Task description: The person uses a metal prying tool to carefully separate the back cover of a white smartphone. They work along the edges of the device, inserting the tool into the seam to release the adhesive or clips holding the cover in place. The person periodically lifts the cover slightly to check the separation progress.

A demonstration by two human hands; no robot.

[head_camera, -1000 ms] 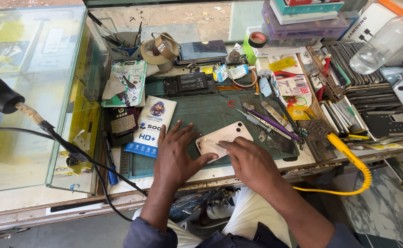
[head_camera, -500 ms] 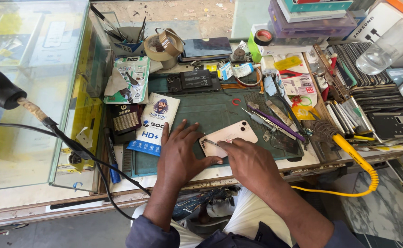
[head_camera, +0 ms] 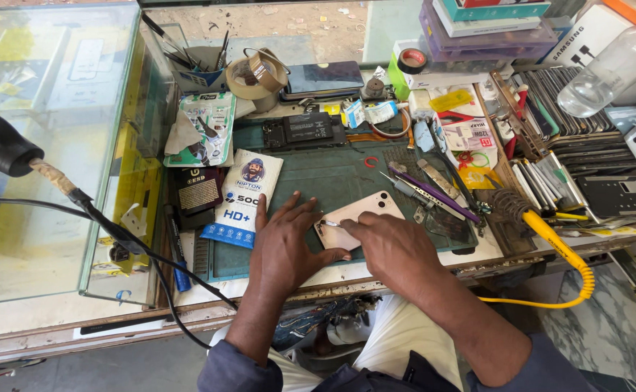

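A pale pink phone (head_camera: 361, 215) lies back-up on the green work mat (head_camera: 332, 174), its camera holes toward the far right. My left hand (head_camera: 286, 243) rests flat on the mat with its thumb pressed against the phone's near-left edge. My right hand (head_camera: 390, 247) covers the phone's near end and pinches a thin metal tool (head_camera: 330, 223) whose tip points at the phone's left edge.
Tweezers and a purple-handled tool (head_camera: 434, 194) lie on the mat's right side. A soldering iron with a yellow coiled cord (head_camera: 561, 250) sits at right. White-blue packets (head_camera: 241, 197), a circuit board (head_camera: 303, 131), tape rolls (head_camera: 256, 75) and a glass case (head_camera: 49, 145) surround the mat.
My right hand has shifted slightly left along the phone's near edge, bringing the thin tool to the phone's left side. The left hand stays in place.
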